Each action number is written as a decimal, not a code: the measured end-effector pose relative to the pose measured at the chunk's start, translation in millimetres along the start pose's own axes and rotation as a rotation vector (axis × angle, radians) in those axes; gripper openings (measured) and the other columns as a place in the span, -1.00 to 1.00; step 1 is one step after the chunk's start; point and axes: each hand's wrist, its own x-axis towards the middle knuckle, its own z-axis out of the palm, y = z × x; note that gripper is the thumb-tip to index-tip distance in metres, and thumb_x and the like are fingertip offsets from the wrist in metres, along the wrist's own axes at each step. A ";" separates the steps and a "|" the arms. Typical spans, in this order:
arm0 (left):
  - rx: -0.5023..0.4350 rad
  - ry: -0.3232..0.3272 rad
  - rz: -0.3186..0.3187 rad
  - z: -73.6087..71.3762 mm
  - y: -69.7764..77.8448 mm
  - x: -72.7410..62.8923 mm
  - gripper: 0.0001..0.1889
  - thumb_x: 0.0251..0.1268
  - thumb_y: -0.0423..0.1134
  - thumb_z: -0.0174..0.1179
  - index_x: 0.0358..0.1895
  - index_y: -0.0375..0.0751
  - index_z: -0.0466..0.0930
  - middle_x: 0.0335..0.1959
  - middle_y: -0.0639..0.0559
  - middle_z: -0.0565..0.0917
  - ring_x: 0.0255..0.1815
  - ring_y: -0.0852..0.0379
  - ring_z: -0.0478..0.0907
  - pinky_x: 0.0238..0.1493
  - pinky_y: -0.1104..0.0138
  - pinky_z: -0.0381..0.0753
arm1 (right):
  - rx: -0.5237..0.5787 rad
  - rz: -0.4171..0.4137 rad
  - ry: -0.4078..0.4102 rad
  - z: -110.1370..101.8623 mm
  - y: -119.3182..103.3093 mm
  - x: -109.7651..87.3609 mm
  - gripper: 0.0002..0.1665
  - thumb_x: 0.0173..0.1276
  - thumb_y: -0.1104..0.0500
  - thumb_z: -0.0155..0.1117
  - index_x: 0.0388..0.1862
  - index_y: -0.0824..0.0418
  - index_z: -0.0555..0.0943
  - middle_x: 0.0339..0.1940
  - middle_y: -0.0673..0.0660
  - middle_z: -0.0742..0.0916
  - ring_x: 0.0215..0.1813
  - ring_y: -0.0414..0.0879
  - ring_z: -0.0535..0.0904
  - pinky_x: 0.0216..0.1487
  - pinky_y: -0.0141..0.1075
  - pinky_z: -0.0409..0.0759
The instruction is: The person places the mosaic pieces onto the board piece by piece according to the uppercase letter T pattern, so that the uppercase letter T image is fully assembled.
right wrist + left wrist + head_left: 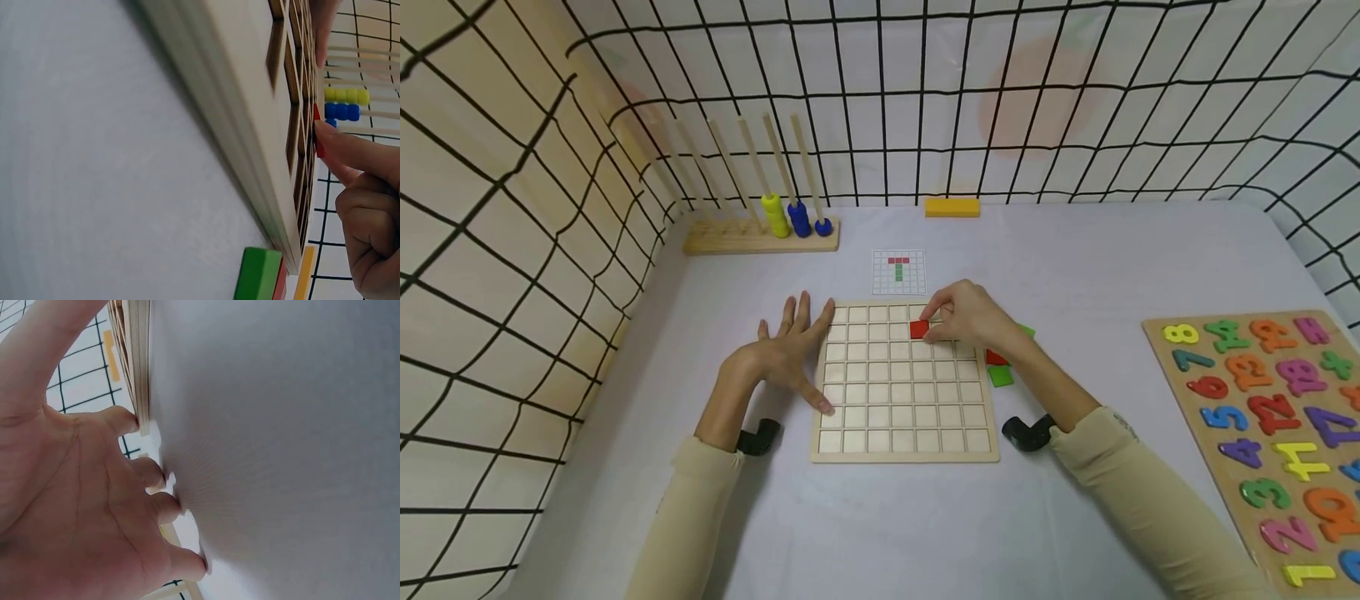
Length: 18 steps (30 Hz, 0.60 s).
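Note:
A wooden grid board [902, 454] lies flat on the white table. My right hand [967, 317] pinches a red square tile [918, 330] between thumb and forefinger, over a cell in the second row from the far edge. In the right wrist view the red tile [318, 134] stands tilted at the board's surface. My left hand [786, 358] is spread at the board's left side, thumb and forefinger touching its edge; the left wrist view shows the fingertips resting on the table. Beyond the board lies a pattern card [898, 287] with a red and green T.
Green tiles [1001, 377] and a red tile [996, 358] lie right of the board, partly behind my forearm. A bead abacus [760, 242] stands back left, near a yellow block [952, 207]. A number puzzle board [1213, 400] is at right. Black netting [880, 92] surrounds the table.

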 end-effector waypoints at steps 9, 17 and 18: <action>-0.021 0.002 0.000 -1.1 -0.2 -4.0 0.73 -0.46 0.34 0.70 0.70 0.05 -0.51 0.64 -0.28 -0.68 0.66 -0.29 -0.77 0.49 -0.50 -0.54 | 0.015 0.004 0.031 0.2 0.4 0.0 -0.71 0.06 0.23 0.69 -0.19 0.20 0.86 -0.67 -0.05 0.32 -0.42 -0.08 0.27 -0.44 -0.36 0.14; -0.009 0.001 -0.005 -1.2 1.1 -2.0 0.71 -0.42 0.29 0.71 0.69 0.05 -0.52 0.64 -0.28 -0.68 0.66 -0.28 -0.77 0.50 -0.49 -0.54 | 0.051 0.015 -0.004 -4.1 5.2 -2.3 -0.62 0.06 0.22 0.69 -0.08 0.17 0.85 -0.67 -0.06 0.27 -0.39 -0.07 0.27 -0.35 -0.30 0.17; -0.011 0.002 -0.004 -0.4 0.0 -0.6 0.72 -0.43 0.30 0.71 0.69 0.06 -0.53 0.64 -0.27 -0.69 0.66 -0.28 -0.78 0.49 -0.49 -0.54 | 0.052 0.017 -0.005 -5.7 6.3 -3.6 -0.60 0.08 0.20 0.68 -0.06 0.16 0.84 -0.68 -0.05 0.29 -0.39 -0.07 0.29 -0.36 -0.30 0.19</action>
